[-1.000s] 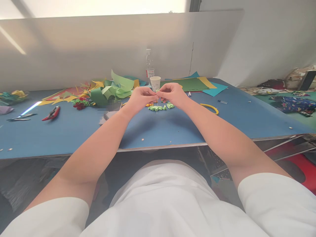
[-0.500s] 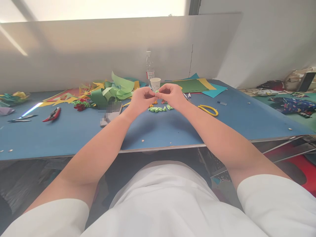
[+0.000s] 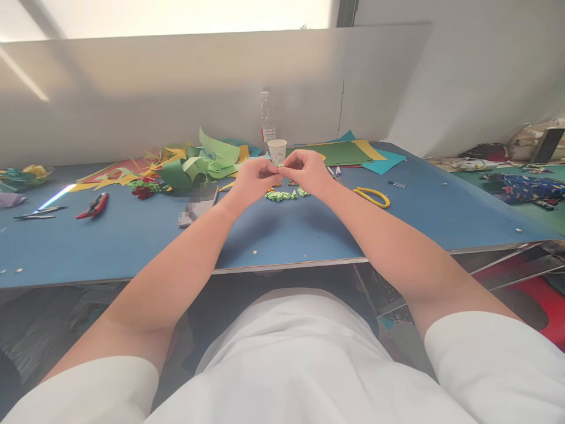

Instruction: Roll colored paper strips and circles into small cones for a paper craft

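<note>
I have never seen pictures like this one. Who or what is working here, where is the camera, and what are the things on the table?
No machine here: a person works with two bare hands. The camera sits on the person's head and looks down, so you see both arms. The left hand and right hand meet over the blue table, and their fingers pinch a small green paper piece between them. Beneath lie green rolled pieces; behind stand a paper cup and a bottle. Green paper scraps lie to the left, a yellow-handled tool to the right.
</note>
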The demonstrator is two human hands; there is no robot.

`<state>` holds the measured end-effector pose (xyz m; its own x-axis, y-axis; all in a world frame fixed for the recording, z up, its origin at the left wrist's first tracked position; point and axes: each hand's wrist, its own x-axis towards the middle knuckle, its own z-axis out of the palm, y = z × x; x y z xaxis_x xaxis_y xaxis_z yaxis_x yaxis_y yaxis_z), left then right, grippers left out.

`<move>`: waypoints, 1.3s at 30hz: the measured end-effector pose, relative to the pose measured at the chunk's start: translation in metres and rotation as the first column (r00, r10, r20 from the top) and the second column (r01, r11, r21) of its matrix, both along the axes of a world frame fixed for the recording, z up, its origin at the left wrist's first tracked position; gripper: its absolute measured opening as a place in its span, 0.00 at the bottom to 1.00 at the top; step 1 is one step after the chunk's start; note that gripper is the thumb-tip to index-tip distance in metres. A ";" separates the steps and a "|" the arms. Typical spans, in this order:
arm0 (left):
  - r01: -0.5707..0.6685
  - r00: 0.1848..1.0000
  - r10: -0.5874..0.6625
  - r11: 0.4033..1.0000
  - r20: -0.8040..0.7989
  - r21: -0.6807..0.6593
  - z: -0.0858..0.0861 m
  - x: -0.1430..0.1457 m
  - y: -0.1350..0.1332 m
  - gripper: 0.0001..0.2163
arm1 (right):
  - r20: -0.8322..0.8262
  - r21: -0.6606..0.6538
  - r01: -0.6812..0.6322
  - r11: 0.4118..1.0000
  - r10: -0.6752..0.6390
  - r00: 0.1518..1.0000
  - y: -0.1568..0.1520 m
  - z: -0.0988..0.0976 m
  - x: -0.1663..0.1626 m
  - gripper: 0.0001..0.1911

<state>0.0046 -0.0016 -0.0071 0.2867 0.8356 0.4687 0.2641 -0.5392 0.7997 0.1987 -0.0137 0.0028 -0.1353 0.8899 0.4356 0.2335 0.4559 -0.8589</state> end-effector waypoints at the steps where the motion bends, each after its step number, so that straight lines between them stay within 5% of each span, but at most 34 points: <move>1: -0.004 1.000 0.004 1.000 -0.006 0.005 0.000 0.000 -0.001 0.09 | 0.004 0.005 0.001 1.000 -0.001 1.000 0.000 0.000 0.000 0.16; 15: 0.023 1.000 -0.023 1.000 -0.022 0.004 -0.007 0.005 -0.005 0.11 | -0.015 0.032 0.000 0.999 0.001 1.000 0.000 -0.005 -0.001 0.15; 23: -0.054 0.998 0.054 0.999 -0.020 0.008 -0.015 0.010 0.001 0.13 | 0.035 -0.060 0.002 0.998 0.000 0.999 -0.002 -0.004 0.000 0.12; 39: -0.040 0.998 0.038 0.999 -0.042 -0.037 -0.022 0.015 -0.004 0.07 | 0.140 0.020 -0.022 1.000 0.019 0.990 -0.002 -0.004 0.003 0.12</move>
<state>0.0193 -0.0056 -0.0286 0.2720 0.8634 0.4250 0.3177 -0.4974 0.8072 0.2022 -0.0160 -0.0014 -0.2141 0.8772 0.4298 0.3414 0.4794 -0.8085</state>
